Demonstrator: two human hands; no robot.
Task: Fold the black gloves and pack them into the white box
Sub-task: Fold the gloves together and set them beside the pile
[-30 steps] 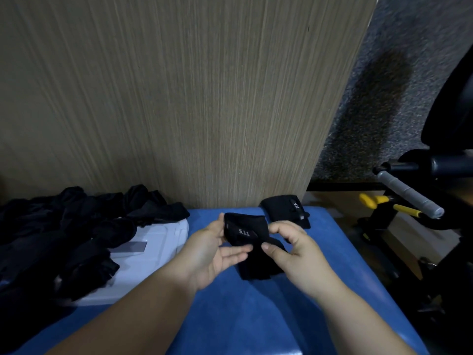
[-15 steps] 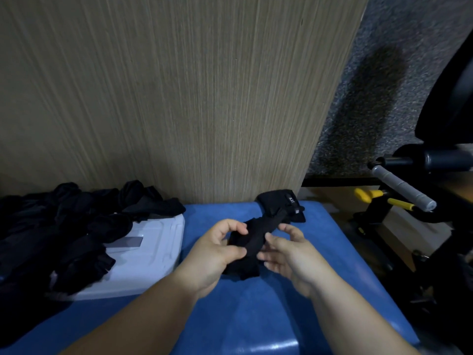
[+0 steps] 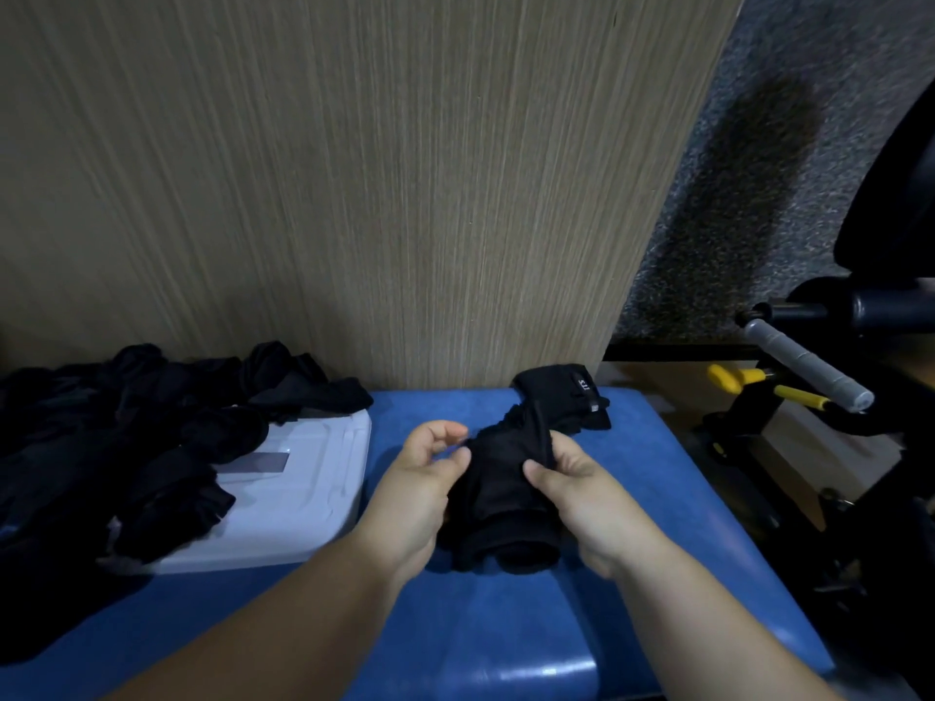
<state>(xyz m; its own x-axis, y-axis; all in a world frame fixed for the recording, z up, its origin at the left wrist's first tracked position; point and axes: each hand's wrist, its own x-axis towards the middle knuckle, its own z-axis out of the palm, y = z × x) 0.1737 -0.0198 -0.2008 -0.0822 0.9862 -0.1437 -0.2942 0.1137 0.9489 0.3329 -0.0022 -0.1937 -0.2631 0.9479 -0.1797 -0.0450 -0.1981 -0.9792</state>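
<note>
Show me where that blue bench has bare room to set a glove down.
Bare blue padded bench shows between the white plastic box and the left hand, and right of the right hand. Crowded: loose black gloves heap over the box; a folded black glove occupies the far edge.

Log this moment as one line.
step: folding | left hand: grips black glove | right hand: grips same glove | white box: left of hands, loose gloves on it | second glove: behind, on blue surface
</note>
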